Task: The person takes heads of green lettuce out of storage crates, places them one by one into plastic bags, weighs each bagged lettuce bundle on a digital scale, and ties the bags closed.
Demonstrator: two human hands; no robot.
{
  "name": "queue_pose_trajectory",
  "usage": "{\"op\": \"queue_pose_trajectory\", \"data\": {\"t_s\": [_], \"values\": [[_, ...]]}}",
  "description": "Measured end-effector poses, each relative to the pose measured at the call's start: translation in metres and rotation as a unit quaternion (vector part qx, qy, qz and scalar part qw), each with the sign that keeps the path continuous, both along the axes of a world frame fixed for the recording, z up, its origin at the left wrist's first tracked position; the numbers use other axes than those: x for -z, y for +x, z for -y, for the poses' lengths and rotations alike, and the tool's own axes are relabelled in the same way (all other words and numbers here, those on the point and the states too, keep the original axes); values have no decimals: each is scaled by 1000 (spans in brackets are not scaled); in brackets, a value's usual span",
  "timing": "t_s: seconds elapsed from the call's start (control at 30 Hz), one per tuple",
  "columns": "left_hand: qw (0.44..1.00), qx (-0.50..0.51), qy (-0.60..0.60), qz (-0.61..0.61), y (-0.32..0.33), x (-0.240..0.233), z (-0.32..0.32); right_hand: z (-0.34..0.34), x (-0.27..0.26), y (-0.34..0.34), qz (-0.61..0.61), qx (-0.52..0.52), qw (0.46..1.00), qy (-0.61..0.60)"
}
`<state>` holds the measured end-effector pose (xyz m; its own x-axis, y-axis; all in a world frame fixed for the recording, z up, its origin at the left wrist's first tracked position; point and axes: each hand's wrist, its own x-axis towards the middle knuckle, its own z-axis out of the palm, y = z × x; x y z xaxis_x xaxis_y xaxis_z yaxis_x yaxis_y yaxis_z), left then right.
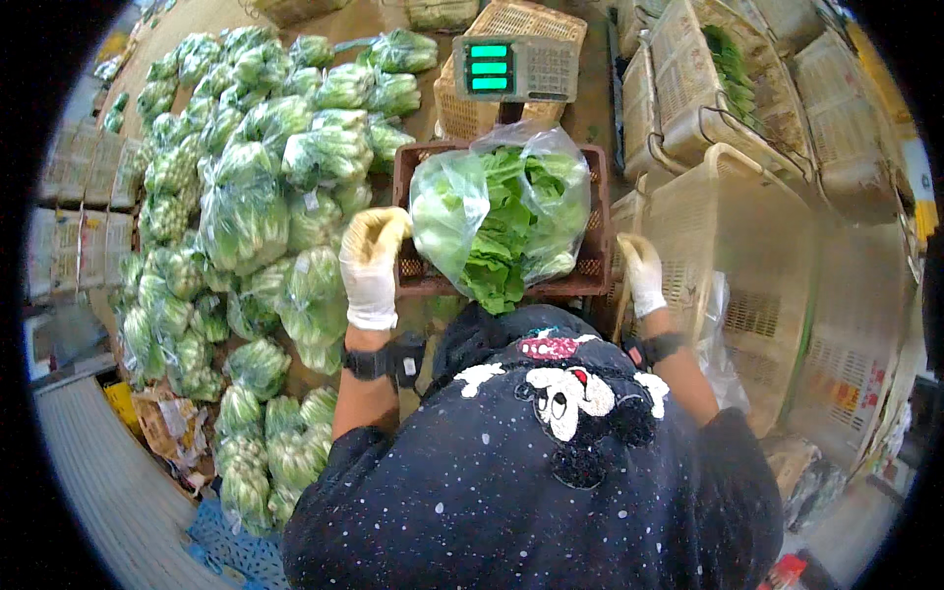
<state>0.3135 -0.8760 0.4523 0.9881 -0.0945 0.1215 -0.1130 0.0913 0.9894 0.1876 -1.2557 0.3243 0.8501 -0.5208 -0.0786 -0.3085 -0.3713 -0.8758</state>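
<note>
A clear plastic bag (450,214) of leafy green vegetables (500,228) lies in a brown plastic crate (501,289). Loose leaves spill from the middle of the bag over the crate's near rim. My left hand (374,269), in a white glove with yellowed fingers, is at the crate's left side. Its curled fingertips meet the bag's left edge, but whether they pinch the film is unclear. Beside the crate's right rim is my right hand (643,273), gloved alike, with bent fingers. What its fingertips touch is hidden.
A scale display (515,68) with lit green readouts stands behind the crate. Many bagged vegetables (247,199) cover the floor on the left. Large beige plastic crates (759,295) crowd the right side, one holding greens (726,70). Another beige crate (527,18) sits behind the display.
</note>
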Motion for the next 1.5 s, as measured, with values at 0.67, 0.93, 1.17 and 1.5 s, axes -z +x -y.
{"op": "queue_pose_trajectory", "data": {"t_s": [0.67,0.93,1.17,1.5], "values": [[904,98,373,183,23,115,122,-60,11,126,-198,-244,949,29],[823,192,510,157,41,142,106,66,-38,-21,-161,-147,910,353],[660,392,542,341,25,115,88,4,-53,-4,-21,-150,931,332],[626,355,618,318,46,201,141,-36,-108,56,-59,-112,936,329]]}}
